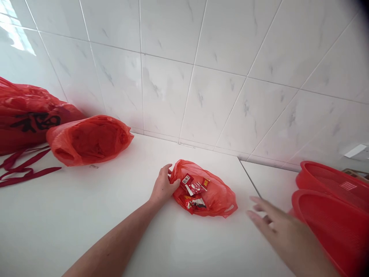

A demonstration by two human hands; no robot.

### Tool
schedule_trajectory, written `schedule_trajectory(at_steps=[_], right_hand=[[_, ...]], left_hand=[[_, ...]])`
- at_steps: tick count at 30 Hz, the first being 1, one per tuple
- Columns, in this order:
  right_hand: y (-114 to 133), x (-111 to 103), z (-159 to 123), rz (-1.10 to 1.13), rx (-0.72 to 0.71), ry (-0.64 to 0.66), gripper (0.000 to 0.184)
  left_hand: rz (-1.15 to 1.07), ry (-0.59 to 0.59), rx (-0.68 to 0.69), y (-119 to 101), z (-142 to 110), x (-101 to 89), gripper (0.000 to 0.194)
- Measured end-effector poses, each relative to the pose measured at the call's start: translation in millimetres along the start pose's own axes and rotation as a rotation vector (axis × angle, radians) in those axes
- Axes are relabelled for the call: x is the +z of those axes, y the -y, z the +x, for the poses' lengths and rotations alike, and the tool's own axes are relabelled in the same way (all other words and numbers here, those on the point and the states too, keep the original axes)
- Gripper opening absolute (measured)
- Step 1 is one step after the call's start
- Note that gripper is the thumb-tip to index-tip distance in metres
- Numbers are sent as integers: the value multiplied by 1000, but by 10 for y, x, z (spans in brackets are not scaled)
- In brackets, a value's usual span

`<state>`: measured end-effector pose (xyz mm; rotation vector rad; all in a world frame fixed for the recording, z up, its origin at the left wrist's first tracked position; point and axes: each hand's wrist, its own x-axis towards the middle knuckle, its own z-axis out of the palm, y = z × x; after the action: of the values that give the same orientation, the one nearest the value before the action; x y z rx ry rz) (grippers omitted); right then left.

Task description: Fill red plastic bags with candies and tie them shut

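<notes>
Your one view came from your head, above the table (pixel 201 246), facing forward and down. It looked from close by: your left hand (pixel 163 186) showed toward seven o'clock, your right hand (pixel 273 223) at four, and the tiled wall (pixel 164 92) spanned ten to two.

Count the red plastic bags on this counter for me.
3: a large bag with a black character at far left, an open bag just right of it, and a third bag by the left hand. Others may be hidden inside or behind these.
</notes>
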<state>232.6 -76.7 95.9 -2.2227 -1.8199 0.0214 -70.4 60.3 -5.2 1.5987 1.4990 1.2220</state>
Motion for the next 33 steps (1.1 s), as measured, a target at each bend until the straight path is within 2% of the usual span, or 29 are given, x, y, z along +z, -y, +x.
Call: schedule_trajectory(at_steps=[3, 6, 9, 12, 16, 18, 21, 23, 25, 29, 31, 33], right_hand=[[200, 458, 151, 16, 11, 250, 48], [217, 855, 320, 241, 113, 297, 45], [211, 1017, 492, 593, 173, 335, 33], [297, 842, 696, 966, 241, 304, 37], [431, 280, 1021, 1292, 219, 63, 41], [467, 20, 1144, 1359, 160, -55, 38], [486, -198, 1222, 1238, 100, -112, 33], [476, -215, 1221, 1150, 86, -171, 32], [447, -148, 1209, 1163, 104, -232, 30], [352, 106, 1183, 1432, 173, -283, 29], [311, 230, 1144, 1627, 92, -235, 32], [288, 337, 1071, 1723, -22, -163, 41]], left_hand=[[37, -11, -27, -3, -23, -34, 47], [7, 1, -50, 13, -25, -59, 18], [-58, -18, -62, -4, 42, -73, 13], [-112, -43, -63, -139, 188, -113, 15], [-195, -67, -15, -528, 411, -259, 18], [-210, -78, 31, -737, 482, -360, 20], [-181, -104, 103, -944, 498, -505, 24], [-132, -140, 148, -987, 453, -576, 28], [-69, -188, 185, -968, 380, -616, 33], [-72, -242, 193, -846, 223, -614, 39], [-158, -230, 186, -767, 158, -588, 38], [-254, -201, 194, -671, 105, -552, 35]])
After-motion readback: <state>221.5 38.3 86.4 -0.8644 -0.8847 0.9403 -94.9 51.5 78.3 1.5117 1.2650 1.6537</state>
